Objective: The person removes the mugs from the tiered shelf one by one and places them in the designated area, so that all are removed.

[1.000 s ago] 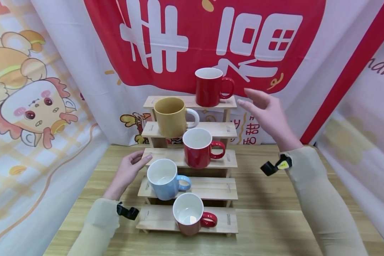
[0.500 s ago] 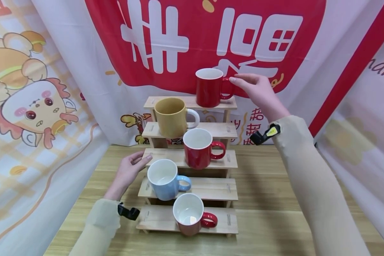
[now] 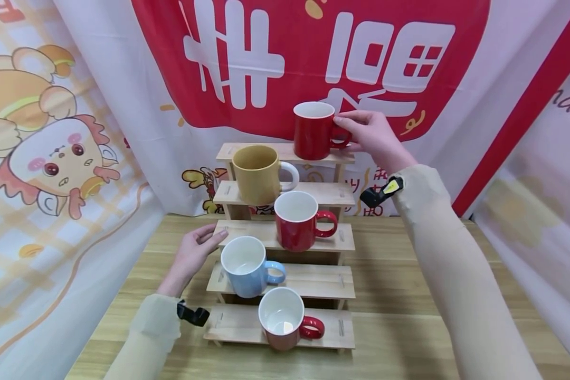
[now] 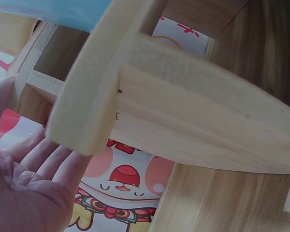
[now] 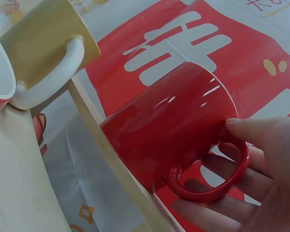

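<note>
A wooden stepped display stand (image 3: 330, 282) carries a mug on each step. On the top step sits a glossy red mug (image 3: 312, 134); my right hand (image 3: 372, 132) holds its handle, thumb on the upper end and fingers behind the loop, as the right wrist view (image 5: 273, 169) shows. The mug's base is at the board. My left hand (image 3: 195, 253) grips the left end of the middle step, thumb on top; in the left wrist view its fingers (image 4: 53, 164) pass behind a nearer board end. Closest to it is a light blue mug (image 3: 247, 272) on the step below.
A yellow mug (image 3: 258, 182) with a white handle stands on the second step from the top. Another red mug (image 3: 294, 227) is on the middle step, and a red-handled mug (image 3: 282, 322) on the lowest. Printed cloth (image 3: 138, 100) surrounds the wooden table (image 3: 399, 295).
My right hand has moved left from beside the top red mug and taken hold of its handle. The left hand stays at the middle step. The head view has shifted slightly.
</note>
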The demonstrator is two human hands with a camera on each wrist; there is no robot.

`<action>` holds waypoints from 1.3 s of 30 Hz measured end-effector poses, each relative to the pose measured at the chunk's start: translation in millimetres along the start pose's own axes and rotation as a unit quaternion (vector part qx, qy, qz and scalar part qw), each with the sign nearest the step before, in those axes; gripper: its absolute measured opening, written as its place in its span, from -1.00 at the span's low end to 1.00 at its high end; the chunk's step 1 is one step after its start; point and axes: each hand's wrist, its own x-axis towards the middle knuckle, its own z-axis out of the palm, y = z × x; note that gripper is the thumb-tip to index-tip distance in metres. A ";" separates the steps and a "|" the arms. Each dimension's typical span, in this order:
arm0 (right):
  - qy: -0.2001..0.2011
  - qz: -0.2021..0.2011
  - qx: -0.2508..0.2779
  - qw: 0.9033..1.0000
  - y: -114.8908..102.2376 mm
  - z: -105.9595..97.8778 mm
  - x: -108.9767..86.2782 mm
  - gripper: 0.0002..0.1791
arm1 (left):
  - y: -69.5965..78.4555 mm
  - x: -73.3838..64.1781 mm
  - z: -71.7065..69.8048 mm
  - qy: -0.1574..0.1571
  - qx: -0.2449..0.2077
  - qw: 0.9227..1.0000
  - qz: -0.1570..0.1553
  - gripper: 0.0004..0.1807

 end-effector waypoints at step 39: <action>0.105 -0.019 0.016 0.994 35.6 -88.2 -60.7 -0.29 | -0.7 -3.4 2.4 0.001 -0.011 1.000 0.009 -0.14</action>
